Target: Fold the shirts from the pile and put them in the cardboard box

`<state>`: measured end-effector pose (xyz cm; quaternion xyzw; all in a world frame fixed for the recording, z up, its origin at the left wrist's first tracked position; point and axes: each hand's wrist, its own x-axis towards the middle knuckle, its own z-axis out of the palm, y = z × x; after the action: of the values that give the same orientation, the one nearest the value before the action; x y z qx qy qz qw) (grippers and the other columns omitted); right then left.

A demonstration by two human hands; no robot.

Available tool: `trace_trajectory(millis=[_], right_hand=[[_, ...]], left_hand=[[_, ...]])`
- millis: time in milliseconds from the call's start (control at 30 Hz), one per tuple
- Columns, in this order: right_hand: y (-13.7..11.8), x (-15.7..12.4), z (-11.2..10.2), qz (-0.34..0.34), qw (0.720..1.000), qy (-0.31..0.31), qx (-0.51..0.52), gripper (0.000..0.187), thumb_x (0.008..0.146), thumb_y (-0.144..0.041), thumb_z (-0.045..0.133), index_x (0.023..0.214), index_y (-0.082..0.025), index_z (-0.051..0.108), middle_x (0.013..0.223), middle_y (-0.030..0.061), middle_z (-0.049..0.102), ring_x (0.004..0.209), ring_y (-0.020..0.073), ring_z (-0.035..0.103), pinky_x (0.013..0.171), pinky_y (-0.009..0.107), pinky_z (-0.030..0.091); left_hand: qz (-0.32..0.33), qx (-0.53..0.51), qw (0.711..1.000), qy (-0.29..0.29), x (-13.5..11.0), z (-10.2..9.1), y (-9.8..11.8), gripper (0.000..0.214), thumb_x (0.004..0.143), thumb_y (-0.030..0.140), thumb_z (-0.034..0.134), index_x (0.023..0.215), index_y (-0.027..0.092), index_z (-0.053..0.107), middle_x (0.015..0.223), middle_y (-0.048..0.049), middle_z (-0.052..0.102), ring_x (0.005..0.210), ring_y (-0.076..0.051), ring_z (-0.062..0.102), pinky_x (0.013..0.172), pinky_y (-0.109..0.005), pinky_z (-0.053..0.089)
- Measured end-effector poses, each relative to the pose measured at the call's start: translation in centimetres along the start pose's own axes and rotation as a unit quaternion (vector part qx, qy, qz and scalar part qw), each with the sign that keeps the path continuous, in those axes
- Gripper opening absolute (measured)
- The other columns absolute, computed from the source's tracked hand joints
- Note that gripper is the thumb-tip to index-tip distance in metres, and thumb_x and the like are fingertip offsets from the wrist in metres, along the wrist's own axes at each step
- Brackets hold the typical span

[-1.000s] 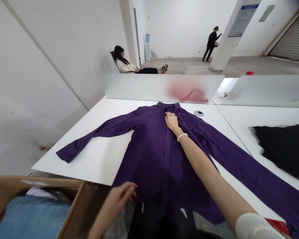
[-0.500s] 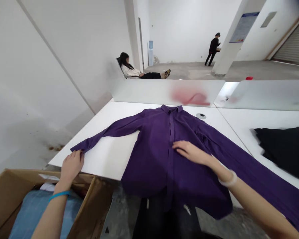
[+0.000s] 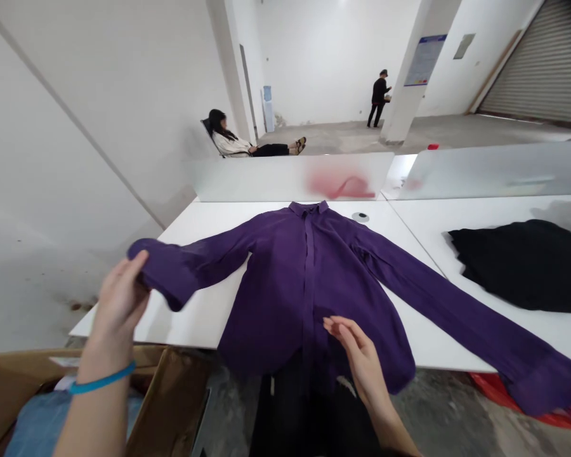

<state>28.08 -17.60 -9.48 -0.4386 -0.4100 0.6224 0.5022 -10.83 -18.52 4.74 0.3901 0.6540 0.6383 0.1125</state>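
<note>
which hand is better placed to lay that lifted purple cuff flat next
Probably the left hand: it holds the cuff above the white table. The right hand is at the purple shirt's lower front, well away from that cuff.

No text can be read. The poster (image 3: 424, 61) on the pillar (image 3: 400, 117) — blue band on top, red and yellow marks at its foot — is too small to make out.
</note>
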Motion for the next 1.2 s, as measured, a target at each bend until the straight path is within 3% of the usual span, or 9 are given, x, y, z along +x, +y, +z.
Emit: trace_trajectory(millis=[100,167,233,400,600,800,967,1100,1200], right_hand=[[-0.8,1.2,2.7,0.026,0.987,-0.048,0.148,0.044,0.077,-0.053,0.067,0.114,-0.028,0.063,0.121,0.0055,0.065,0.114,0.0240,0.058,0.103,0.043,0.041],[-1.6,2.0,3.6,0.076,0.968,-0.065,0.228,0.052,0.076,-0.058,0.065,0.120,-0.030,0.059,0.126,0.0052,0.062,0.115,0.0250,0.058,0.099,0.046,0.044],[-2.0,2.4,3.5,0.141,0.947,-0.062,0.281,0.056,0.075,-0.063,0.062,0.116,-0.026,0.061,0.122,0.0075,0.064,0.112,0.0270,0.060,0.095,0.047,0.048],[-1.3,1.9,0.4,0.175,0.940,-0.022,0.293,0.053,0.073,-0.068,0.057,0.098,-0.022,0.068,0.107,0.0098,0.070,0.106,0.0292,0.063,0.089,0.046,0.051],[-1.3,1.4,-0.3,0.129,0.974,0.046,0.181,0.026,0.058,-0.025,0.076,0.083,-0.028,0.068,0.084,0.0003,0.070,0.083,0.0238,0.065,0.080,0.039,0.052],[-2.9,1.4,0.7,0.043,0.972,0.038,0.227,0.016,0.068,-0.032,0.063,0.082,-0.026,0.068,0.078,-0.0025,0.068,0.077,0.0190,0.062,0.068,0.030,0.049],[-2.3,0.2,-1.9,0.045,0.979,0.080,0.181,0.006,0.064,-0.026,0.067,0.068,-0.023,0.063,0.067,-0.0046,0.062,0.059,0.0113,0.053,0.053,0.021,0.042],[-1.7,-1.0,-6.9,0.035,0.997,0.063,0.023,0.019,0.067,-0.035,0.069,0.080,-0.022,0.066,0.096,0.0026,0.068,0.078,0.0163,0.062,0.068,0.027,0.050],[-1.2,-2.1,-13.6,-0.029,0.963,0.239,-0.121,0.034,0.065,-0.047,0.066,0.085,-0.020,0.063,0.084,0.0052,0.066,0.070,0.0188,0.063,0.067,0.034,0.052]], left_hand=[[0.057,0.045,0.965,-0.252,-5.1,5.8,4.0,0.042,0.081,0.056,0.051,0.085,0.016,0.064,0.080,-0.0039,0.071,0.086,-0.024,0.067,0.080,-0.039,0.056],[0.169,0.127,0.858,-0.467,-8.0,8.8,5.7,0.038,0.083,0.053,0.052,0.096,0.020,0.066,0.098,-0.0033,0.071,0.104,-0.024,0.063,0.095,-0.041,0.049],[0.251,0.180,0.769,-0.560,-9.9,10.7,5.6,0.034,0.089,0.048,0.048,0.106,0.024,0.065,0.116,-0.0021,0.067,0.120,-0.022,0.054,0.109,-0.043,0.036],[0.221,0.310,0.767,-0.516,-10.0,11.7,-1.5,0.040,0.097,0.042,0.031,0.101,0.021,0.065,0.110,-0.0054,0.068,0.104,-0.020,0.062,0.098,-0.039,0.046],[0.273,0.295,0.744,-0.534,-7.8,13.8,-9.0,0.038,0.094,0.037,0.034,0.114,0.020,0.062,0.132,-0.0063,0.058,0.126,-0.020,0.049,0.108,-0.039,0.038],[0.248,0.341,0.780,-0.462,-0.8,19.0,-11.6,0.044,0.086,0.030,0.039,0.122,0.009,0.054,0.131,-0.0175,0.057,0.130,-0.027,0.043,0.111,-0.047,0.031],[0.227,0.381,0.802,-0.400,4.4,20.2,-13.1,0.044,0.077,0.017,0.038,0.116,0.007,0.056,0.121,-0.0157,0.064,0.124,-0.026,0.050,0.109,-0.043,0.033],[0.206,0.415,0.810,-0.359,4.9,19.1,-13.0,0.035,0.069,0.016,0.043,0.097,0.012,0.064,0.106,-0.0133,0.070,0.109,-0.026,0.059,0.096,-0.038,0.044],[0.180,0.444,0.823,-0.305,4.3,17.4,-12.1,0.024,0.071,0.021,0.046,0.082,0.015,0.066,0.093,-0.0125,0.071,0.093,-0.028,0.064,0.080,-0.036,0.049]])
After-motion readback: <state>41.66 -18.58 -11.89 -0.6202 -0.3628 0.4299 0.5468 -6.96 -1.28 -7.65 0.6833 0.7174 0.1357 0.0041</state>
